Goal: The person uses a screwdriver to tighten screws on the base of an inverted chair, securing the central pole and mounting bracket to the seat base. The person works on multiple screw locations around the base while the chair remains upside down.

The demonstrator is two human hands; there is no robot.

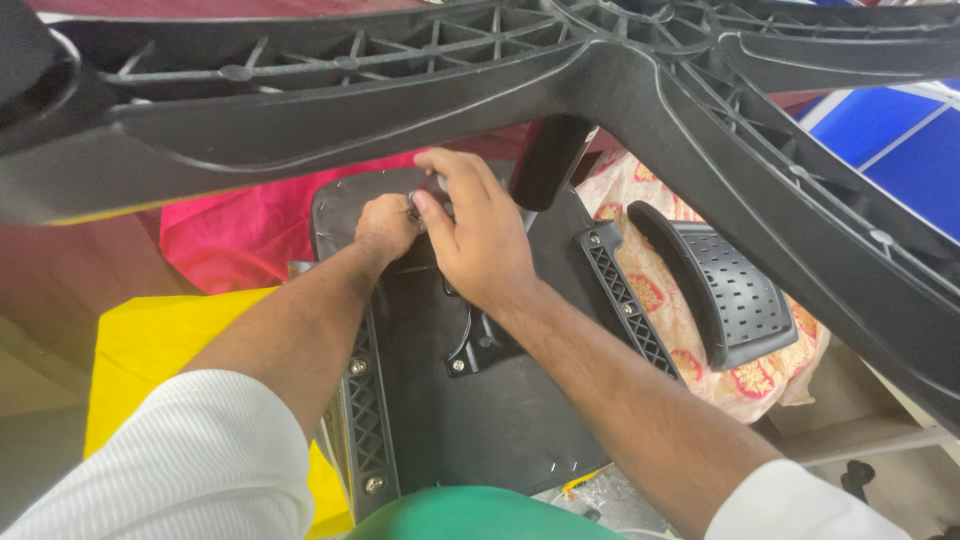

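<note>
**Both hands at the chair's underside**

The left hand (388, 226) is fisted on a small metal part (413, 205), and the right hand (480, 235) pinches the same part from 3 o'clock. It sits on the upturned seat (480, 420), hemmed in by the chair base (560, 75) at 12 o'clock. An armrest (725, 285) lies at 3 o'clock; both forearms reach forward.

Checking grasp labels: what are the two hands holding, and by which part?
Left hand and right hand pinch a small metal part on the upturned chair seat's mechanism plate. What the part is, or where it is gripped, cannot be told.
</note>
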